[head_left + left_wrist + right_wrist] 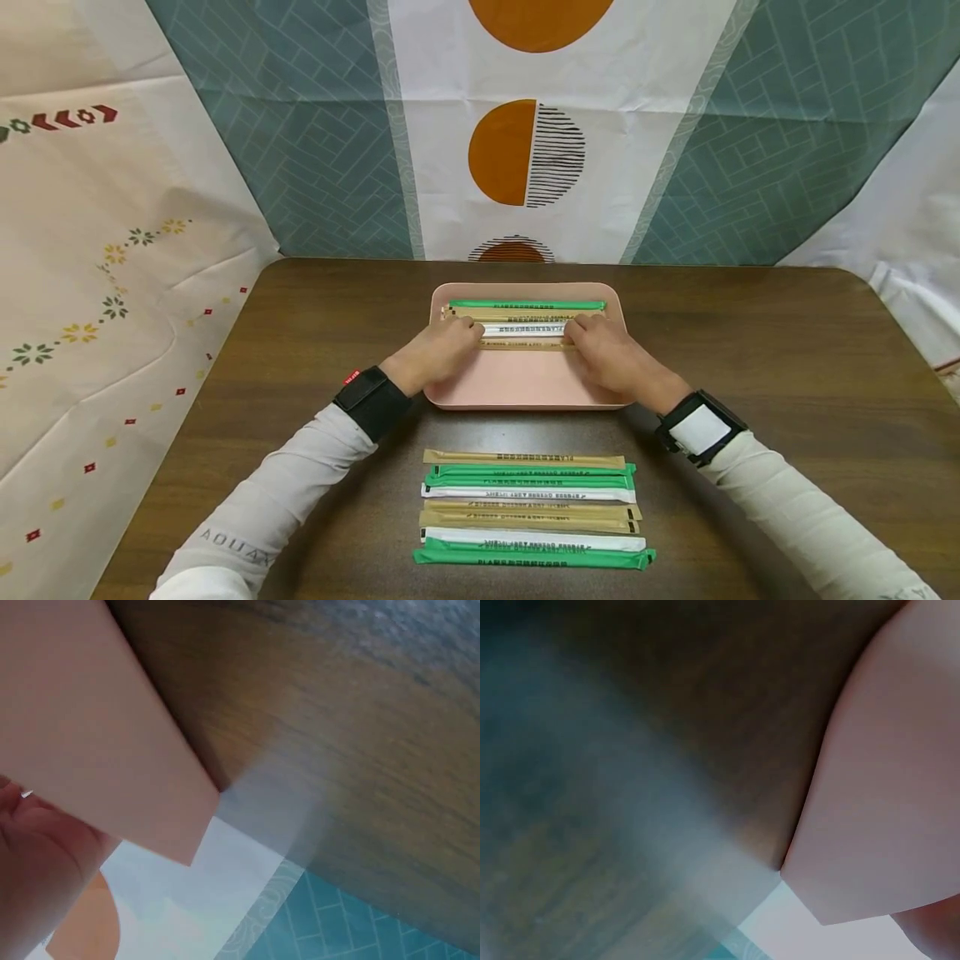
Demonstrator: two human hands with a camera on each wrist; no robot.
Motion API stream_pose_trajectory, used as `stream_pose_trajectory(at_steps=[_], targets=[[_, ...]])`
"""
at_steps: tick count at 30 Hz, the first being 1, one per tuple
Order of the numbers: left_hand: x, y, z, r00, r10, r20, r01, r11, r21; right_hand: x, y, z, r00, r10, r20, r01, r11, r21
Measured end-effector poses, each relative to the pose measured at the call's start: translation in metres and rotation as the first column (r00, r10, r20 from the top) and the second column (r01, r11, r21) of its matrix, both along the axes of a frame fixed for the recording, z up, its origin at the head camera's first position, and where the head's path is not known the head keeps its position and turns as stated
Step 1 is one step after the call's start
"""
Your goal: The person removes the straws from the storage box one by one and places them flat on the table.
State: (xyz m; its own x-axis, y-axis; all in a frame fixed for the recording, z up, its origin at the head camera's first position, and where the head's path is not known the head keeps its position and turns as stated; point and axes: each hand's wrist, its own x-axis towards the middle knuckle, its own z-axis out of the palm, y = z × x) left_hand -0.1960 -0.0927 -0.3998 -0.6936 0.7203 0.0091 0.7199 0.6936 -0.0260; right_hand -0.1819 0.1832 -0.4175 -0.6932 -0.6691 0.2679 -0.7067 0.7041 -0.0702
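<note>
A shallow pink tray stands on the table, with wrapped straws lying crosswise in its far half: a green straw, tan ones, a white straw and a tan straw nearest me. My left hand pinches the left end of the straws' near group, and my right hand pinches the right end. Fingers hide the ends, so which straw they grip is unclear. Both wrist views show mainly the tray's outer wall, with part of each hand at the edge.
Between my forearms, in front of the tray, several tan, green and white wrapped straws lie in a row. The brown wooden table ends at a patterned cloth behind. Another cloth hangs at the left.
</note>
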Motion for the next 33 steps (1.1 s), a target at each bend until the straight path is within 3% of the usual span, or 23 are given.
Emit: stream_pose_trajectory(at_steps=[8, 19, 27, 33], targets=[[0.019, -0.005, 0.014, 1.0, -0.009, -0.021, 0.009, 1.0, 0.012, 0.018, 0.002, 0.009, 0.998, 0.041, -0.055, -0.045, 0.996, -0.078], [0.079, -0.012, 0.037, 0.983, -0.086, -0.16, 0.099, 0.992, 0.077, 0.086, 0.008, 0.039, 0.991, 0.089, -0.103, -0.106, 0.98, -0.17], [0.12, -0.017, 0.033, 0.944, -0.159, -0.289, 0.202, 0.971, 0.125, 0.124, 0.011, 0.037, 0.985, 0.139, -0.098, -0.158, 0.96, -0.232], [0.145, -0.023, 0.018, 0.937, -0.229, -0.266, 0.294, 0.925, 0.239, 0.15, 0.009, 0.023, 0.987, 0.137, -0.08, -0.153, 0.954, -0.259]])
